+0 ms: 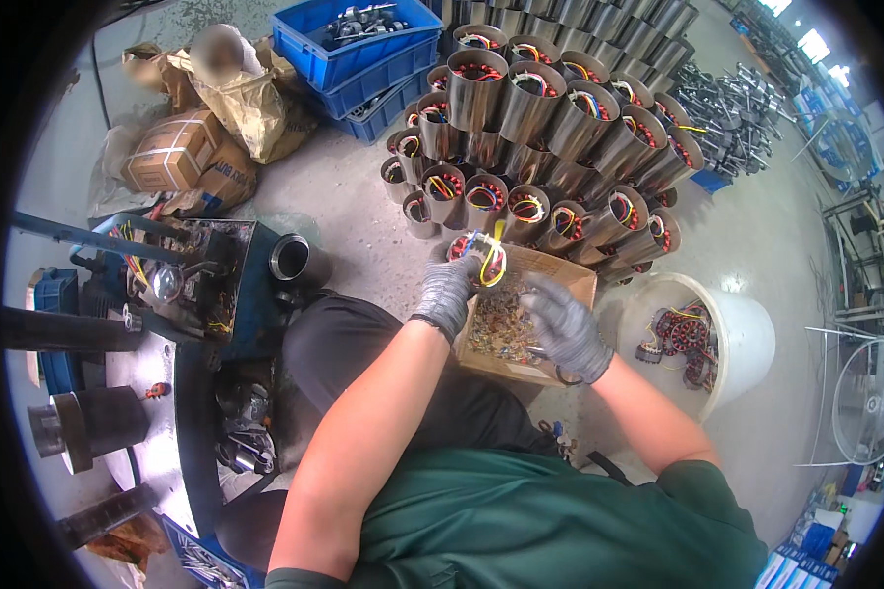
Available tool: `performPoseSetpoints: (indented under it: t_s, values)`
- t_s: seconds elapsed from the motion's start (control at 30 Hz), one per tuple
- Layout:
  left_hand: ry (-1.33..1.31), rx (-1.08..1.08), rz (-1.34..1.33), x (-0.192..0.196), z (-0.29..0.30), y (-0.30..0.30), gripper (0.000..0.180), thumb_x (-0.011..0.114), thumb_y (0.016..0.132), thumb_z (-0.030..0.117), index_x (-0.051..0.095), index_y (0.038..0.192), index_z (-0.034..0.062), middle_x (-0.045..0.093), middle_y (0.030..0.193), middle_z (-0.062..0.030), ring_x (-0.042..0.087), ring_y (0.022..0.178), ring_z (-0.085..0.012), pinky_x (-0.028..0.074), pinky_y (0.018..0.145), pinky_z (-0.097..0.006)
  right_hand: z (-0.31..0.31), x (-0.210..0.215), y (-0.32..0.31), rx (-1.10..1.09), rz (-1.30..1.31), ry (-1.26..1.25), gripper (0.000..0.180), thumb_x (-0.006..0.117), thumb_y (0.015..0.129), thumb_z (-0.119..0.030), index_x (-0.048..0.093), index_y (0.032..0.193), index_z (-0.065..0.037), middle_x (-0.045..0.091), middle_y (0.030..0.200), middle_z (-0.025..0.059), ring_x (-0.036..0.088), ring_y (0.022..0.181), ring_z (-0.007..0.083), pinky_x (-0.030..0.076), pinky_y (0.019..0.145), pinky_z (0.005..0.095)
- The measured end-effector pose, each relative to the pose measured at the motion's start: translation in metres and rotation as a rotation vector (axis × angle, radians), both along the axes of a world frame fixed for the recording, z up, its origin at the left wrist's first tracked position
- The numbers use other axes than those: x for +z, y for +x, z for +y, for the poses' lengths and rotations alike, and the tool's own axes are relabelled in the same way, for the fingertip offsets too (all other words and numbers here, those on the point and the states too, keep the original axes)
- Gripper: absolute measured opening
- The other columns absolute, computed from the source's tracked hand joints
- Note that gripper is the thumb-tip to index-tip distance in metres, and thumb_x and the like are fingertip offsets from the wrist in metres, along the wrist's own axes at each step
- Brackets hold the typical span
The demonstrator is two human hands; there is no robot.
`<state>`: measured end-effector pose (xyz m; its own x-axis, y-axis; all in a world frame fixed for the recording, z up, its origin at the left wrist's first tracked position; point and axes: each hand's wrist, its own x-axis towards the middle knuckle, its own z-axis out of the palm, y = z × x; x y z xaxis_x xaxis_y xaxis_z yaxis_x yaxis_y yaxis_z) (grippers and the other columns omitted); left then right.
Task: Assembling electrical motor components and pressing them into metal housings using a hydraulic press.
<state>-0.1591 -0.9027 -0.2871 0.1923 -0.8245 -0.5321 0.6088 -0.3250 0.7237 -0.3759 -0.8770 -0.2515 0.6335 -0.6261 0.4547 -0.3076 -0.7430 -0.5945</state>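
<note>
My left hand [446, 291], in a grey glove, is closed round a small motor stator [479, 259]. Red windings ring the stator, and yellow, white and blue lead wires loop out of it. To its right is my gloved right hand [566, 329], with fingers apart and nothing visible in them; its fingertips are slightly blurred. Below both hands stands an open cardboard box [572, 280] holding many small wire scraps and bits [506, 319]. Part of the box is hidden behind my hands.
Beyond the box, steel cylinders [532, 116] with wired stators inside stand stacked. A white bucket [751, 339] lies on its side at right, with loose stators [686, 336] in it. On the left are a metal press [172, 407], blue crates [359, 59] and a carton [175, 152].
</note>
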Motion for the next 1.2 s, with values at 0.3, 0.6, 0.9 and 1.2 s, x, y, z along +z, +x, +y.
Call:
performPoseSetpoints:
  t_s: [0.3, 0.6, 0.9, 1.2]
  values:
    - [-0.161, -0.178, -0.108, 0.008, 0.000, -0.007, 0.070, 0.082, 0.079, 0.003, 0.052, 0.141, 0.0044, 0.065, 0.127, -0.0122, 0.067, 0.112, -0.0263, 0.060, 0.091, -0.039, 0.023, -0.127, -0.096, 0.110, 1.465, 0.218, 0.022, 0.063, 0.086, -0.020, 0.078, 0.100, -0.014, 0.077, 0.091, 0.0164, 0.075, 0.086, 0.0344, 0.056, 0.072, 0.0502]
    - [-0.204, -0.208, -0.158, 0.016, 0.005, -0.022, 0.058, 0.076, 0.084, 0.004, 0.056, 0.138, 0.0017, 0.067, 0.123, -0.0124, 0.066, 0.111, -0.0231, 0.054, 0.098, -0.035, 0.034, -0.171, -0.089, -0.089, 1.380, 0.292, 0.029, 0.066, 0.080, -0.018, 0.073, 0.107, -0.012, 0.076, 0.092, 0.0174, 0.075, 0.089, 0.0350, 0.057, 0.076, 0.0480]
    - [-0.097, -0.351, -0.788, 0.021, 0.003, -0.022, 0.054, 0.071, 0.085, 0.006, 0.057, 0.137, 0.0037, 0.071, 0.113, -0.0212, 0.071, 0.104, -0.0282, 0.057, 0.089, -0.038, 0.028, -0.148, -0.141, -0.338, 0.692, 0.774, 0.039, 0.075, 0.086, -0.028, 0.063, 0.113, -0.002, 0.069, 0.085, 0.0147, 0.066, 0.073, 0.0319, 0.055, 0.068, 0.0443]
    - [-0.066, -0.401, -0.494, 0.023, 0.003, -0.027, 0.068, 0.076, 0.077, -0.002, 0.055, 0.142, 0.0023, 0.069, 0.122, -0.0178, 0.069, 0.107, -0.0232, 0.057, 0.092, -0.033, 0.027, -0.077, -0.113, -0.628, -0.154, 1.425, 0.059, 0.084, 0.087, -0.021, 0.058, 0.137, -0.005, 0.060, 0.080, 0.0014, 0.058, 0.061, 0.0123, 0.050, 0.054, 0.0282]
